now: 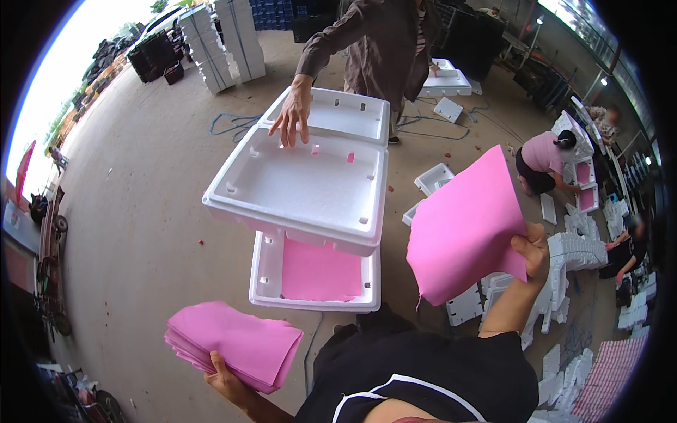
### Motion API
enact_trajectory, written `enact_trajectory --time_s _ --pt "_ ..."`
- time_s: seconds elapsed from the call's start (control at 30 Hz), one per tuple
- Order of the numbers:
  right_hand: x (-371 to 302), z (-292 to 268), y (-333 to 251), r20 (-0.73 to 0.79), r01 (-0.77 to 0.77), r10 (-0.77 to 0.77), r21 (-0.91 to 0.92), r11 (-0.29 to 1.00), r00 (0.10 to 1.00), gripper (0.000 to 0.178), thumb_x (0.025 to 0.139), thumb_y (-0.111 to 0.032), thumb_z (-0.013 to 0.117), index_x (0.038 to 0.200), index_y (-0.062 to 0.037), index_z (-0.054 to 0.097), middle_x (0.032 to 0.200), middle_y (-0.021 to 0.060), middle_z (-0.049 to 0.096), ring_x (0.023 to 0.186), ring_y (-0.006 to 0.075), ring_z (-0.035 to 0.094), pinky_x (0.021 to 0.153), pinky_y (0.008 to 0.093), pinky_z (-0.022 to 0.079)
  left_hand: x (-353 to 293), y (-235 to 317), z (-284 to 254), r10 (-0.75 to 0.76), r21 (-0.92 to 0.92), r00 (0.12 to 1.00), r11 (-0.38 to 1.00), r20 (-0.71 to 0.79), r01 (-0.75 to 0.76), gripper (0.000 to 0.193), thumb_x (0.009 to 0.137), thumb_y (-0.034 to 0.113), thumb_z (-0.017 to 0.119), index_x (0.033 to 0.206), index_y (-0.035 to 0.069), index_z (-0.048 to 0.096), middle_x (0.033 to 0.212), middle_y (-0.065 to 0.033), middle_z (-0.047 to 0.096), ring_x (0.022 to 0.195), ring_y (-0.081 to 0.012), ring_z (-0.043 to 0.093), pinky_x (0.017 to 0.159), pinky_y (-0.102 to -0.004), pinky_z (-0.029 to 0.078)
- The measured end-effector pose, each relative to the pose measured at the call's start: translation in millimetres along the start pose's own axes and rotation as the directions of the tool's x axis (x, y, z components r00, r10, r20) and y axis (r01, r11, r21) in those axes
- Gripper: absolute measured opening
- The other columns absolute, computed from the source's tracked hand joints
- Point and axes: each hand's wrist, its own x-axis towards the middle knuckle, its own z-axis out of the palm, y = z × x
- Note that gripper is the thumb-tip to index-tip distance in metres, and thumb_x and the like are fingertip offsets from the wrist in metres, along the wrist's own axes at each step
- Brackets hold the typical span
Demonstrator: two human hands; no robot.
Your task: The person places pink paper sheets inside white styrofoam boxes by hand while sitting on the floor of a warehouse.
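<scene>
My left hand (pixel 226 381) grips a folded stack of pink paper sheets (pixel 240 338) at the lower left, thumb on top. At the right, my right hand (pixel 532 252) is closed on the edge of a single pink sheet (pixel 465 225), held raised and slightly curved. Between my hands stands a white foam box (pixel 317 306) with a pink sheet (pixel 321 271) lying on its bottom. Beyond it, a second white foam box (pixel 296 180) partly covers its far side. A co-worker's hand (pixel 293 116) reaches over that second box's far edge.
Another foam box (pixel 342 116) stands farther off, near the co-worker in a dark shirt (pixel 384 49). Tall stacks of white foam pieces (pixel 204 46) rise at the back left. Scattered foam lids (pixel 465 303) lie on the right, where a person in pink (pixel 543 155) bends over boxes. Blue strapping (pixel 236 125) lies on the floor.
</scene>
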Motion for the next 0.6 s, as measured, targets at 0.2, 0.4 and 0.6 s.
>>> enact_trajectory --time_s 0.2,0.4,0.6 --pt "23 29 4 0.179 -0.125 0.159 -0.186 0.974 0.971 0.032 0.077 -0.006 0.055 0.103 0.0109 0.062 0.087 0.0095 0.068 0.08 0.0151 0.062 0.075 0.0257 0.046 -2 0 -16 -0.005 0.049 0.992 0.999 -0.124 0.011 0.035 0.093 0.019 0.055 0.104 -0.014 0.055 0.09 -0.0138 0.063 0.072 -0.0167 0.059 0.064 -0.0288 0.05" --pt "71 88 4 0.569 -0.18 0.236 -0.153 0.972 0.788 0.029 0.081 0.006 0.049 0.107 0.0117 0.06 0.092 0.0094 0.067 0.086 0.0131 0.061 0.079 0.0246 0.046 -4 -2 -31 0.062 0.052 0.988 0.997 -0.141 -0.055 0.034 0.093 0.019 0.054 0.103 -0.014 0.056 0.088 -0.0135 0.063 0.072 -0.0167 0.059 0.065 -0.029 0.05" --pt "127 141 65 0.72 -0.346 0.174 0.097 0.933 0.672 0.025 0.085 0.004 0.049 0.106 0.0076 0.062 0.094 0.0067 0.066 0.085 0.0108 0.061 0.078 0.0229 0.048 -8 0 -23 0.065 0.034 0.982 0.998 -0.18 -0.06 0.031 0.093 0.017 0.054 0.102 -0.013 0.057 0.087 -0.0124 0.063 0.072 -0.0165 0.059 0.067 -0.029 0.049"
